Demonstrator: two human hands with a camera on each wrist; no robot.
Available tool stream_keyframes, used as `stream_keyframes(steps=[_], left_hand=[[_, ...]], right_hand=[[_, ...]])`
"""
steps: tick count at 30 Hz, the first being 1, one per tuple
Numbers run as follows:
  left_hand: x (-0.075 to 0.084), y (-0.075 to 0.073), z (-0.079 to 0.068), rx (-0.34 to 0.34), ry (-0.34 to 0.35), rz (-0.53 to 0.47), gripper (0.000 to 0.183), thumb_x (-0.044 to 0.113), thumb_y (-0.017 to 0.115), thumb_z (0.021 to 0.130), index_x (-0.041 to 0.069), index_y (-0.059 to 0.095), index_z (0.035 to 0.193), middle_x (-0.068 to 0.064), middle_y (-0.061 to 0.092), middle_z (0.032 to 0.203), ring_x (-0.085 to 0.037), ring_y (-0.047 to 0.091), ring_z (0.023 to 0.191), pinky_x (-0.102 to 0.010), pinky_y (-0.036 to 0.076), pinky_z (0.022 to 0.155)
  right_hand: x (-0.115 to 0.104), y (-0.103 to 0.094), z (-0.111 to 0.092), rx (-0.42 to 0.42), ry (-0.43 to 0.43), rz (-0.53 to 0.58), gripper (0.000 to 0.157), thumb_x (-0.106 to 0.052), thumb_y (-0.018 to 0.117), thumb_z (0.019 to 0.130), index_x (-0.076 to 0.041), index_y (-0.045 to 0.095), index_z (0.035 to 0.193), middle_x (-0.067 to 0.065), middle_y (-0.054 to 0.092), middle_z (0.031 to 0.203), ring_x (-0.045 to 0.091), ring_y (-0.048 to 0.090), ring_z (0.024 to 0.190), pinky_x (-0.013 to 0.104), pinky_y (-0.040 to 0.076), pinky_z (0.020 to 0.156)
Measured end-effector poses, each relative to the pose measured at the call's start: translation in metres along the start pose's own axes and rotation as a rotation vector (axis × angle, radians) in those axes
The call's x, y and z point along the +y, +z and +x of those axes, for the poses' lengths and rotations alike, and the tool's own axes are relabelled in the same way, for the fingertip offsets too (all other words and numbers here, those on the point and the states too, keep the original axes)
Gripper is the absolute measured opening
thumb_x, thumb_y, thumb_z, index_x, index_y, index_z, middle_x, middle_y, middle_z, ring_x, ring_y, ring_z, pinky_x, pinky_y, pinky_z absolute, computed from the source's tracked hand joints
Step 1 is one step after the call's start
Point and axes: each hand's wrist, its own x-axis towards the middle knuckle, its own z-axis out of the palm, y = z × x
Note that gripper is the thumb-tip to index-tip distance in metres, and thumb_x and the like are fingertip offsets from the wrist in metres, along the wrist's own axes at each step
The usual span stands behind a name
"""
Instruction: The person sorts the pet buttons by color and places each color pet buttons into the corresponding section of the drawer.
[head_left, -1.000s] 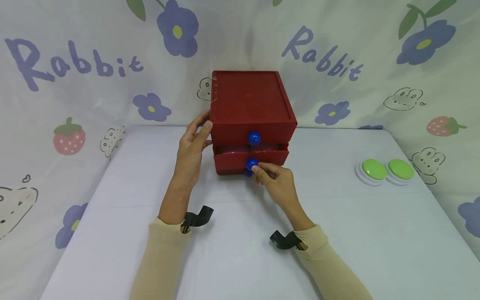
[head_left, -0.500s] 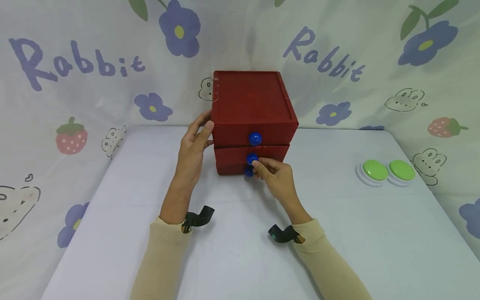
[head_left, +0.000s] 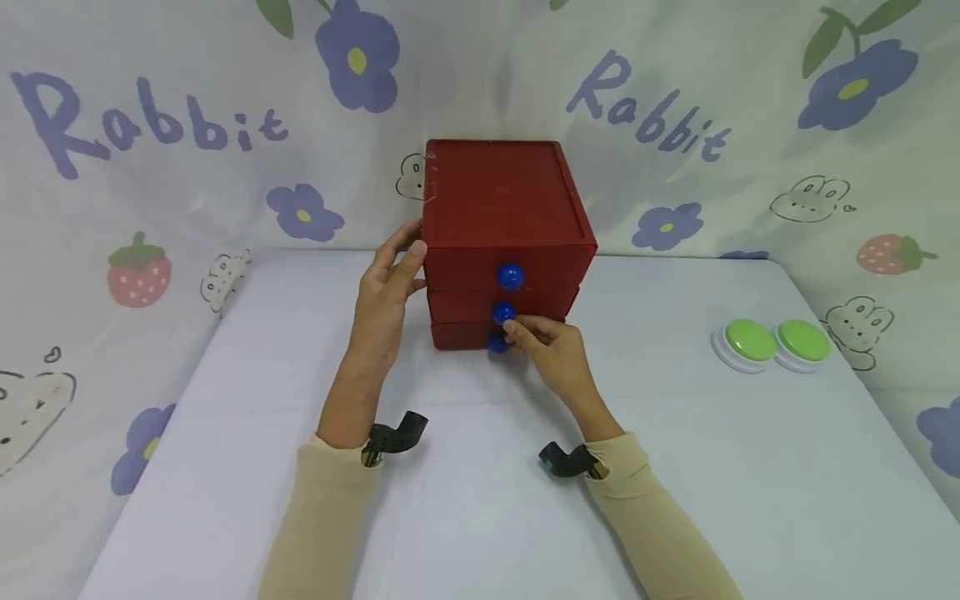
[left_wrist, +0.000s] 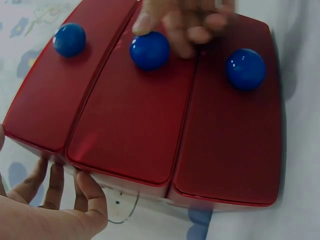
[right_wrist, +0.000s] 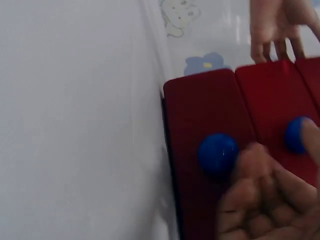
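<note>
Red drawer box (head_left: pixel 502 187) at the back of the white bench (head_left: pixel 187 467), both hands on it.
It stands near the patterned cloth (head_left: pixel 487 75), its drawer fronts (head_left: pixel 461 268) facing the person. The left forearm (head_left: pixel 348 404) reaches up beside it, and the left hand (head_left: pixel 381 304) rests against the box's left side — that grip is fairly wide, thumb by the front corner, fingers gently bent along the wall. The right forearm (head_left: pixel 597 417) slants inward from the lower right; the right hand (head_left: pixel 555 354) is turned toward the fronts, its thumb touching the blue middle knob (head_left: pixel 502 312), its fingers bent close by the bottom knob (head_left: pixel 496 342). Those fingers blur in the wrist views — I cannot tell whether this grip pinches the middle knob or merely presses it.
</note>
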Motion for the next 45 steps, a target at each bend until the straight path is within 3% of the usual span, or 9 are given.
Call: stream_keyframes(steps=[6, 9, 14, 25, 34, 45], left_hand=[[-0.001, -0.002, -0.001, 0.0, -0.009, -0.005, 0.051, 0.04, 0.062, 0.099, 0.024, 0.051, 0.147, 0.0, 0.045, 0.145, -0.023, 0.045, 0.127, -0.039, 0.04, 0.096], [-0.001, -0.002, -0.001, -0.005, -0.002, -0.011, 0.051, 0.04, 0.062, 0.099, 0.024, 0.051, 0.147, 0.0, 0.045, 0.146, -0.023, 0.044, 0.128, -0.04, 0.04, 0.096], [-0.001, -0.002, 0.0, -0.01, 0.004, -0.015, 0.051, 0.04, 0.061, 0.1, 0.023, 0.051, 0.147, 0.001, 0.044, 0.147, -0.023, 0.043, 0.129, -0.04, 0.039, 0.097], [0.0, -0.003, -0.001, -0.009, 0.005, -0.009, 0.052, 0.039, 0.06, 0.101, 0.022, 0.049, 0.148, 0.002, 0.042, 0.149, -0.022, 0.042, 0.13, -0.038, 0.038, 0.097], [-0.002, -0.003, -0.002, -0.014, -0.009, -0.013, 0.052, 0.039, 0.06, 0.1, 0.022, 0.049, 0.148, 0.003, 0.041, 0.15, -0.022, 0.042, 0.129, -0.037, 0.038, 0.097], [-0.002, -0.004, 0.0, -0.011, -0.002, -0.007, 0.052, 0.038, 0.059, 0.101, 0.021, 0.048, 0.149, 0.002, 0.042, 0.149, -0.022, 0.044, 0.126, -0.039, 0.038, 0.097]], right_hand=[[0.021, -0.002, -0.002, -0.049, 0.146, -0.154, 0.037, -0.047, 0.071, 0.092, -0.012, 0.078, 0.094, 0.008, 0.069, 0.077, 0.019, 0.057, 0.068, 0.029, 0.045, 0.057], [0.024, 0.006, -0.002, -0.055, 0.125, -0.177, 0.04, -0.048, 0.069, 0.093, -0.009, 0.078, 0.087, 0.006, 0.068, 0.071, 0.018, 0.058, 0.065, 0.027, 0.043, 0.054], [0.026, 0.018, -0.001, -0.02, 0.074, -0.092, 0.034, -0.036, 0.069, 0.096, -0.004, 0.078, 0.086, 0.006, 0.069, 0.07, 0.019, 0.062, 0.062, 0.025, 0.049, 0.055], [0.028, 0.024, -0.02, 0.005, 0.126, 0.026, 0.035, -0.038, 0.073, 0.093, -0.004, 0.078, 0.093, 0.01, 0.069, 0.074, 0.02, 0.062, 0.058, 0.024, 0.052, 0.053], [0.03, 0.025, -0.043, 0.018, 0.115, -0.028, 0.037, -0.046, 0.073, 0.09, -0.009, 0.078, 0.093, 0.005, 0.069, 0.07, 0.02, 0.062, 0.056, 0.024, 0.051, 0.052], [0.028, 0.025, -0.069, -0.006, 0.05, -0.072, 0.034, -0.042, 0.072, 0.092, -0.009, 0.076, 0.084, 0.002, 0.063, 0.062, 0.016, 0.057, 0.052, 0.024, 0.047, 0.05]])
